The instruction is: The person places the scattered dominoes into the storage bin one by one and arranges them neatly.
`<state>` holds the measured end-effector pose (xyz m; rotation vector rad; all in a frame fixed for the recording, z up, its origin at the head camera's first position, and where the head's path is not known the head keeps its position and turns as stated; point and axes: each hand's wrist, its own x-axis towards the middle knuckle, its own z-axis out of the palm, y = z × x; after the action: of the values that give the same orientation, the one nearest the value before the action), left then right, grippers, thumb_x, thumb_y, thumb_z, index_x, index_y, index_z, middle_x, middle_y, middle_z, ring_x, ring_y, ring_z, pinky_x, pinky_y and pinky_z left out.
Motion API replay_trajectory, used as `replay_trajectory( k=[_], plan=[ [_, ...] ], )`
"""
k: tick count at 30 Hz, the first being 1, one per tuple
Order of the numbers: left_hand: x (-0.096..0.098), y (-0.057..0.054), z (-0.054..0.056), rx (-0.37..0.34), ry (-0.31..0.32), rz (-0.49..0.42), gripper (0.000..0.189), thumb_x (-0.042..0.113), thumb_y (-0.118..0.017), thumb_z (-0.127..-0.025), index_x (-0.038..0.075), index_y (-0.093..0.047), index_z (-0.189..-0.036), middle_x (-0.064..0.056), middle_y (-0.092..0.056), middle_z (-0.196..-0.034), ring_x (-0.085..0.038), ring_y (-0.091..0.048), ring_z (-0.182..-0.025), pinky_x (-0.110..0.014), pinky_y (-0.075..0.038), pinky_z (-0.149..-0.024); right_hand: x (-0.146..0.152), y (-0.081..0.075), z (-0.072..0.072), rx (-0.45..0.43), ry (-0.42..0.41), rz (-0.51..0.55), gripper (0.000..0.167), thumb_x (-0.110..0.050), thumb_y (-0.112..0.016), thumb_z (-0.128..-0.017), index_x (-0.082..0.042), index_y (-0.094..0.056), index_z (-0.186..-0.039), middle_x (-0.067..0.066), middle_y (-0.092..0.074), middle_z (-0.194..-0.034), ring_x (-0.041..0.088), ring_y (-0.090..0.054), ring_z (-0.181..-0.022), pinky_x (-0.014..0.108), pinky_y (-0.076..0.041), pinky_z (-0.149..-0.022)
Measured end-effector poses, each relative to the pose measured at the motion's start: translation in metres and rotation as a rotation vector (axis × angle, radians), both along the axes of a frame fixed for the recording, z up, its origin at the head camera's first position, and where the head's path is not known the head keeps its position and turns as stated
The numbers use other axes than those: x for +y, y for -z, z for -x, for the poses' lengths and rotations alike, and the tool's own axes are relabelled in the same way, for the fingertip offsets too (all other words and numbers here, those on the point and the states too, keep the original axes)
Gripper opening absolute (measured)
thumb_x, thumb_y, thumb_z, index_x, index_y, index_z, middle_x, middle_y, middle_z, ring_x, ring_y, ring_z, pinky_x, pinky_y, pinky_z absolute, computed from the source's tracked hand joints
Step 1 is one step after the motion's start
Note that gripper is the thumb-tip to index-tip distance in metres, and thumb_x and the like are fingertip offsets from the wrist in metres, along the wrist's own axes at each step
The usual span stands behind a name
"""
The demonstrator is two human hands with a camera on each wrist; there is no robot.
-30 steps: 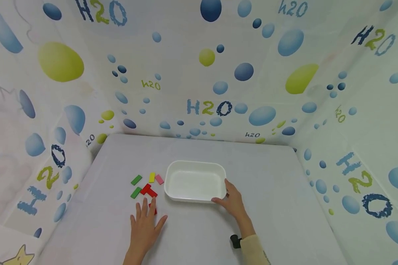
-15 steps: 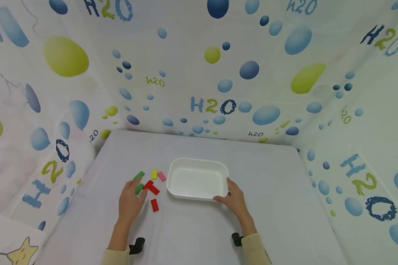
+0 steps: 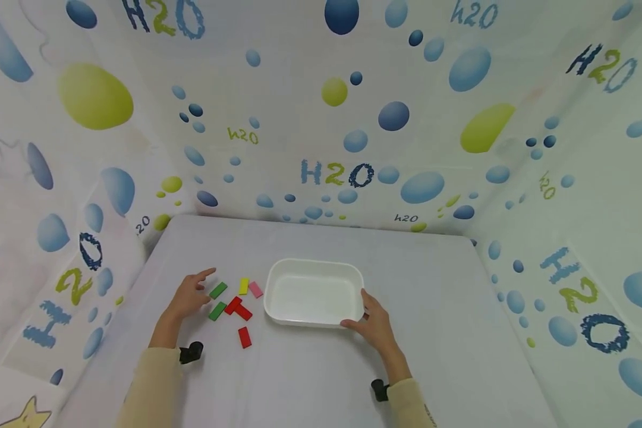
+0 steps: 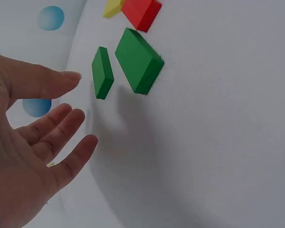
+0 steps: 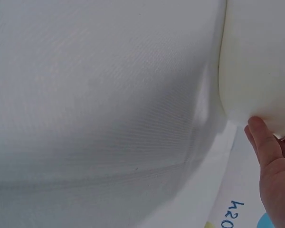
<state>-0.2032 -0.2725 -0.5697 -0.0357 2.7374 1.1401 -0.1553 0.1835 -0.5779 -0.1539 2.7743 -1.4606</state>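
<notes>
My left hand (image 3: pixel 189 295) hovers left of the loose coloured blocks, fingers spread, holding nothing. Closest to it are two flat green blocks (image 3: pixel 218 290), one behind the other; the left wrist view shows the same green blocks (image 4: pixel 138 62) just past the fingertips. With thumb and fingers, my right hand (image 3: pixel 375 324) grips the near right corner of a white rectangular tray (image 3: pixel 314 294), which has nothing in it. From the right wrist view, those fingers (image 5: pixel 266 140) press against the tray's outer wall (image 5: pixel 256 57).
Between the green blocks and the tray lie a yellow block (image 3: pixel 244 286), a pink block (image 3: pixel 255 289) and two touching red blocks (image 3: pixel 233 305). Another red block (image 3: pixel 244 337) lies nearer. A white cloth covers the table (image 3: pixel 321 380); patterned curtains (image 3: pixel 278 119) enclose it.
From palm-down over the near red block, my left hand reached the green blocks, then drew off to their left. Every block keeps its place. The right hand stays on the tray.
</notes>
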Motion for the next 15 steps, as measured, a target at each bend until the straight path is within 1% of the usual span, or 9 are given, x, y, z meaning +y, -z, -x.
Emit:
replay_trajectory(
  k=[3,6,10,15],
  plan=[
    [-0.001,0.001,0.005,-0.061,0.029,0.018,0.074,-0.004,-0.065,-0.08,0.006,-0.037,-0.148,-0.031,-0.04,-0.131,-0.045,-0.045,-0.114,-0.055,-0.048,-0.09,-0.001,0.001,-0.001,0.007,-0.003,0.002,0.103,-0.034,-0.086,-0.069,0.005,-0.033,-0.148,0.024,-0.041,-0.149,0.04,-0.049,-0.13,0.04,-0.05,-0.097],
    [-0.001,0.003,0.009,-0.098,0.04,0.034,0.075,-0.004,-0.066,-0.078,0.006,-0.038,-0.148,-0.03,-0.041,-0.128,-0.044,-0.045,-0.111,-0.053,-0.049,-0.09,-0.002,0.001,-0.001,0.013,-0.009,0.012,0.102,-0.033,-0.086,-0.069,0.005,-0.034,-0.148,0.024,-0.041,-0.149,0.04,-0.049,-0.131,0.041,-0.05,-0.097],
    [-0.001,0.008,0.012,-0.102,0.029,0.032,0.075,-0.004,-0.067,-0.078,0.005,-0.039,-0.147,-0.029,-0.039,-0.124,-0.041,-0.046,-0.105,-0.048,-0.05,-0.086,-0.002,0.001,-0.001,0.021,-0.006,0.012,0.102,-0.033,-0.086,-0.069,0.005,-0.034,-0.148,0.023,-0.042,-0.149,0.04,-0.049,-0.131,0.04,-0.05,-0.097],
    [-0.001,0.015,0.016,-0.089,0.01,0.02,0.074,-0.002,-0.07,-0.078,0.006,-0.042,-0.146,-0.027,-0.038,-0.123,-0.034,-0.047,-0.098,-0.04,-0.047,-0.08,-0.002,0.0,-0.001,0.007,0.009,0.006,0.103,-0.035,-0.086,-0.069,0.004,-0.033,-0.149,0.023,-0.041,-0.149,0.04,-0.048,-0.132,0.039,-0.05,-0.097]
  ],
)
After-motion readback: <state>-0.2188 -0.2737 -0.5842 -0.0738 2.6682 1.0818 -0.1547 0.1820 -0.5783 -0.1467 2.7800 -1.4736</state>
